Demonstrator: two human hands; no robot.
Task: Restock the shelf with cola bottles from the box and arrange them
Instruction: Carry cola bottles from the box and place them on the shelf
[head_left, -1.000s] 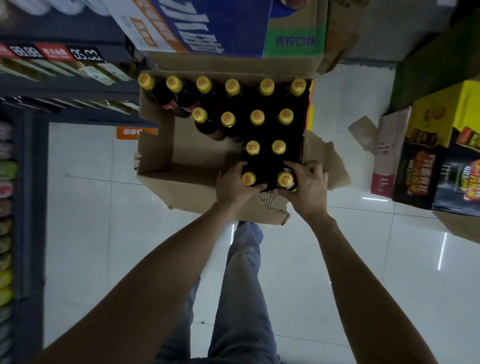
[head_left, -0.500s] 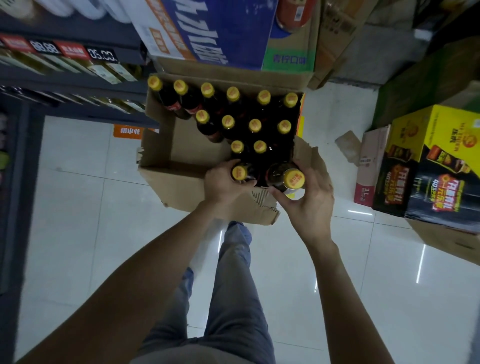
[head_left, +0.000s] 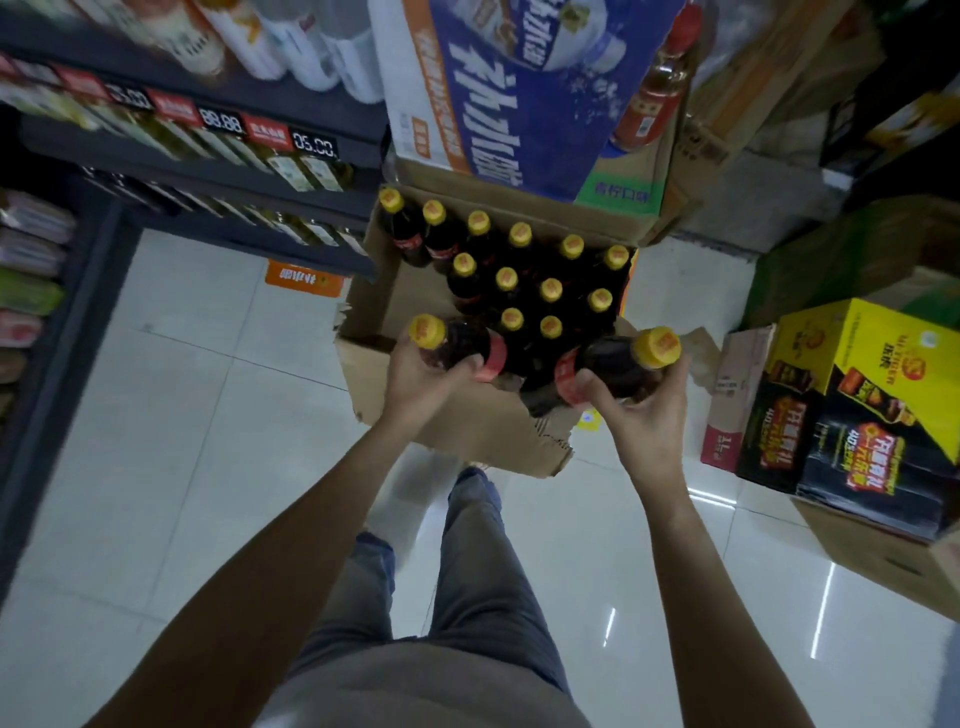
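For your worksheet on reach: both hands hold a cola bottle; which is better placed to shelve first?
Probably the left hand: its bottle is nearer the shelf on the left; the right hand is farther away.

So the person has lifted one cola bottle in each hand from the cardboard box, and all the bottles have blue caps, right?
Not quite. The caps are yellow, not blue, as the head view shows. The rest holds: the left hand grips one cola bottle and the right hand grips another bottle, both lifted above the cardboard box, where more yellow-capped bottles stand.
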